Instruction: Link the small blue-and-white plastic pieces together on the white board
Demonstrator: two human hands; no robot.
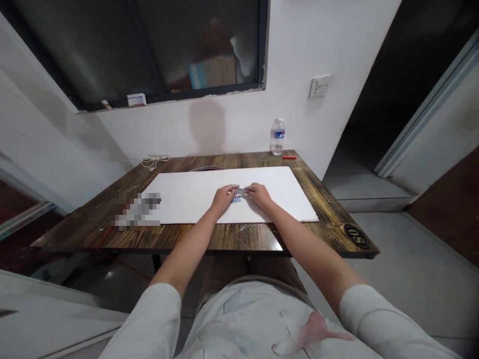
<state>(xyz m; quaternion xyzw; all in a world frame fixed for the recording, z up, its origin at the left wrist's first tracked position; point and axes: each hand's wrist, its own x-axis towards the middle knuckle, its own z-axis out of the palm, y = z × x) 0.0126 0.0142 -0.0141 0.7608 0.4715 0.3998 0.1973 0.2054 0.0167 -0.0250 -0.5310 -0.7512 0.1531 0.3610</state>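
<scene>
Both hands meet over the middle of a white board (187, 199) lying on the wooden table. Between their fingertips is a small greyish, flat piece (240, 191), too small to name. My left hand (225, 195) pinches its left end, and my right hand (258, 192) pinches the right end. Just below the fingers, small blue markings or pieces (235, 199) show on the board, partly covered by my left hand.
A water bottle (278, 137) and a red pen-like stick (289, 157) are at the back right of the table (329, 219). A white cable (155, 160) lies at the back left. A blurred-out patch (140, 212) covers the board's left end. A round "08" plate (356, 236) marks the right corner.
</scene>
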